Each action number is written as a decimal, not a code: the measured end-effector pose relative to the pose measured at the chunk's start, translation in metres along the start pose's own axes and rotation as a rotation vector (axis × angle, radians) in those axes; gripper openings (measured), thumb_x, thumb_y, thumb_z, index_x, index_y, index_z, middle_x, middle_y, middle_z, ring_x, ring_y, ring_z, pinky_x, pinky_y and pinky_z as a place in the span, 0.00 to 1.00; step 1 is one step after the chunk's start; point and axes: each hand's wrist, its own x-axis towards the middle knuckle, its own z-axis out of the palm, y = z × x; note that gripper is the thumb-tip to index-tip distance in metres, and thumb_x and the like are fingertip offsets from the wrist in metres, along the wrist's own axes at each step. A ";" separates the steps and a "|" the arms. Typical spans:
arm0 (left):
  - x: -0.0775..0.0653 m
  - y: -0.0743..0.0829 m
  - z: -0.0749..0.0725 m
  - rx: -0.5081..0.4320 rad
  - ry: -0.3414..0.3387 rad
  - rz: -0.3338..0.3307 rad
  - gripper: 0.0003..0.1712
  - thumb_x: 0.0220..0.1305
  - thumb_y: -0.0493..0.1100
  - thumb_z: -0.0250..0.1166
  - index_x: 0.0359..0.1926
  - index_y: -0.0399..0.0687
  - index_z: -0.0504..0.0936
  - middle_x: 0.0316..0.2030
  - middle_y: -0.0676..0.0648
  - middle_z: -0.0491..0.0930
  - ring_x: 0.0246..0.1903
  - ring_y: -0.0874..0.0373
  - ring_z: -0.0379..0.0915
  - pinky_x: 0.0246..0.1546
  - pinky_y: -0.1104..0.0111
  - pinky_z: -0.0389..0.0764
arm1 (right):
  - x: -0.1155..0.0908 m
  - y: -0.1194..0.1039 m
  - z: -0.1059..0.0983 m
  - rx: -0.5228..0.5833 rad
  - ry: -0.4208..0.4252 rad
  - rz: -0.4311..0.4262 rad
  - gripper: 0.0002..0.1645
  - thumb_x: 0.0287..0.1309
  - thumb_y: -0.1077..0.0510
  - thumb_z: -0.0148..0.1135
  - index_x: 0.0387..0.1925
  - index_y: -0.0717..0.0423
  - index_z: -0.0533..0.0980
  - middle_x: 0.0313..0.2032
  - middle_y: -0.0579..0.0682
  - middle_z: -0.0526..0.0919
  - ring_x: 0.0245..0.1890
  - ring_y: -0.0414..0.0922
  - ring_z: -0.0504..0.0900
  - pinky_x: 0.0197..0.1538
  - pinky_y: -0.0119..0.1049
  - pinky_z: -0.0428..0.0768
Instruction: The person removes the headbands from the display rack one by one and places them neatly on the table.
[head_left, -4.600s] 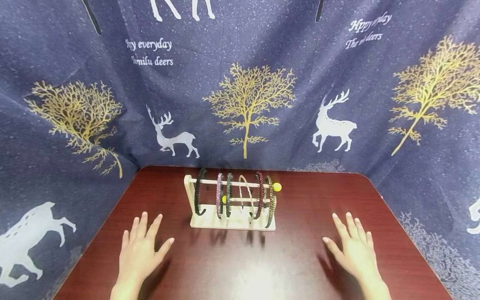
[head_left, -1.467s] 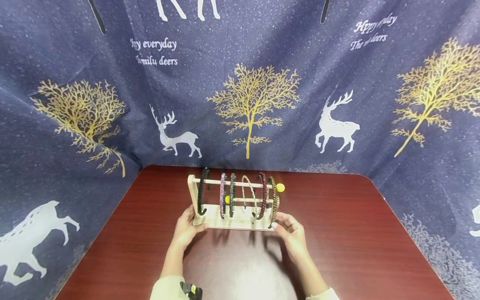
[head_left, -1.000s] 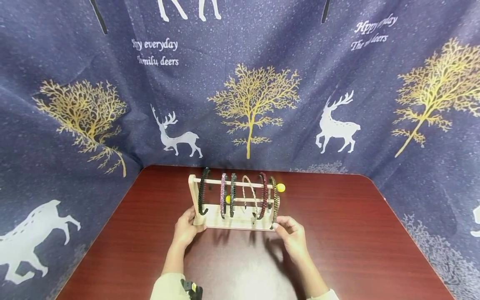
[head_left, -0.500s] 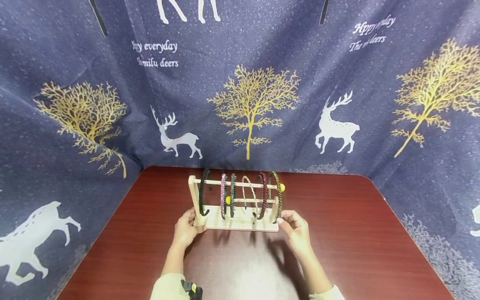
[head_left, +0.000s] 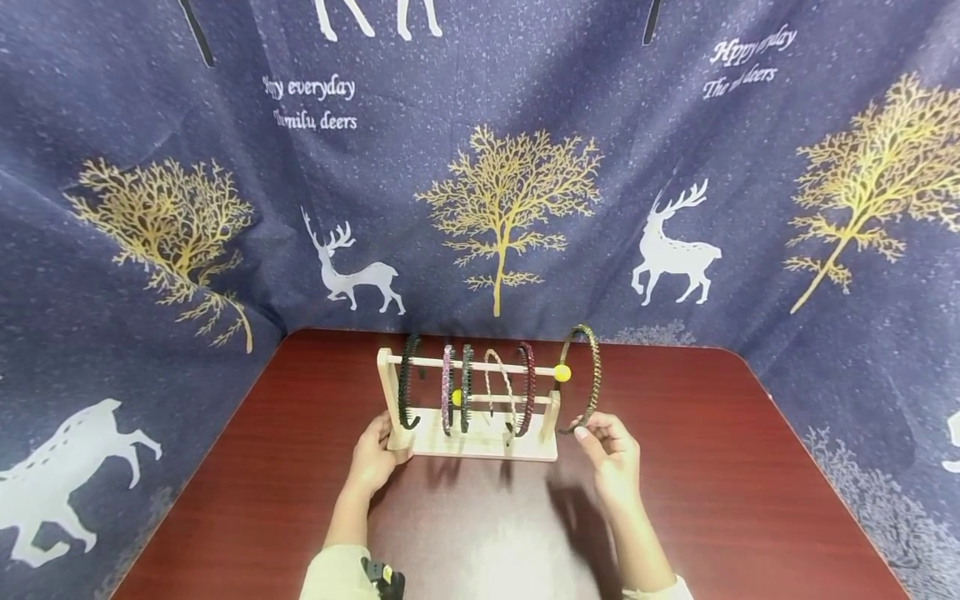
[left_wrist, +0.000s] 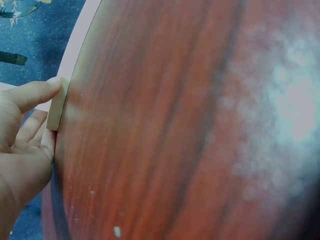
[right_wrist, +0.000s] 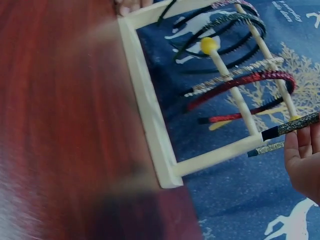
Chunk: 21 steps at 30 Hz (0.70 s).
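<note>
A pale wooden headband stand [head_left: 465,447], with two rods ending in yellow balls, stands on the table. My left hand [head_left: 372,457] holds its left end; in the left wrist view the thumb lies over the wooden edge [left_wrist: 57,107] and the fingers pass below it. Between right thumb and fingers, my right hand [head_left: 618,463] pinches the lower end of a sparkly gold-olive headband [head_left: 597,375]. That headband is held up just right of the upper rod's yellow ball [head_left: 562,373]. On the upper rod hang a black headband [head_left: 406,383], a dark red one [head_left: 529,392] and several others.
The stand sits toward the back of a dark red wooden table [head_left: 675,500]. A blue cloth [head_left: 525,250] printed with deer and golden trees hangs behind and beside it. Bright light glares off the table's front middle.
Both hands, at first spread apart over the table, have come to the stand. The right hand has slid the gold-olive headband rightward off the rod's end; the left hand stays on the stand.
</note>
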 end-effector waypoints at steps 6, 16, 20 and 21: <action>0.000 -0.001 -0.001 0.000 -0.026 0.008 0.47 0.44 0.20 0.66 0.66 0.33 0.57 0.59 0.27 0.63 0.58 0.35 0.61 0.57 0.51 0.68 | 0.009 -0.008 -0.007 0.021 0.029 -0.044 0.08 0.51 0.82 0.52 0.30 0.72 0.72 0.30 0.51 0.81 0.31 0.42 0.77 0.35 0.26 0.76; 0.001 0.002 -0.003 0.005 -0.015 -0.002 0.45 0.43 0.20 0.66 0.65 0.33 0.60 0.56 0.27 0.66 0.56 0.35 0.64 0.56 0.53 0.70 | 0.020 -0.003 -0.027 -0.023 0.084 -0.011 0.06 0.51 0.80 0.54 0.33 0.74 0.72 0.30 0.49 0.81 0.31 0.40 0.77 0.36 0.27 0.76; 0.000 0.001 -0.003 -0.010 -0.014 0.005 0.45 0.43 0.20 0.66 0.65 0.33 0.60 0.56 0.27 0.66 0.56 0.35 0.64 0.54 0.52 0.71 | 0.024 0.003 -0.037 -0.041 0.103 0.003 0.06 0.51 0.79 0.56 0.33 0.75 0.72 0.28 0.50 0.80 0.30 0.40 0.76 0.34 0.26 0.76; 0.000 0.001 -0.003 -0.018 -0.012 0.001 0.45 0.43 0.20 0.66 0.65 0.33 0.61 0.56 0.27 0.67 0.56 0.35 0.64 0.54 0.53 0.71 | 0.025 0.004 -0.039 -0.043 0.107 0.006 0.05 0.51 0.79 0.56 0.33 0.75 0.72 0.27 0.50 0.80 0.29 0.40 0.76 0.34 0.26 0.76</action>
